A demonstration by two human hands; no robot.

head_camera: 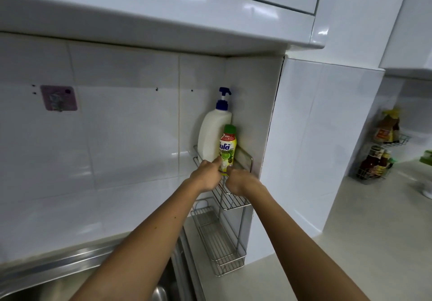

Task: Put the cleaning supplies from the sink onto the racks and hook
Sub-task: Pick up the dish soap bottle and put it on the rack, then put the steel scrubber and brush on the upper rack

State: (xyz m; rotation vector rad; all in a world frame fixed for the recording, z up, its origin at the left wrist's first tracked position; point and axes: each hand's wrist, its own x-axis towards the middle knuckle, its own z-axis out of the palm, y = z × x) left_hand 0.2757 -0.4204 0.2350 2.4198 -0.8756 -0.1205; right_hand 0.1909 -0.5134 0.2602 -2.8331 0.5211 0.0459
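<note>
Both your left hand [207, 174] and right hand [240, 181] clasp the green-capped yellow dish-soap bottle [227, 150] (base only) on the upper wire rack [230, 198].

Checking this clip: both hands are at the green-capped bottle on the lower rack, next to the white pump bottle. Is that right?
Not quite. The head view shows the green-capped bottle on the upper rack, not the lower rack, which holds nothing. The rest stands: the left hand and right hand are at it, next to the white pump bottle.
</note>
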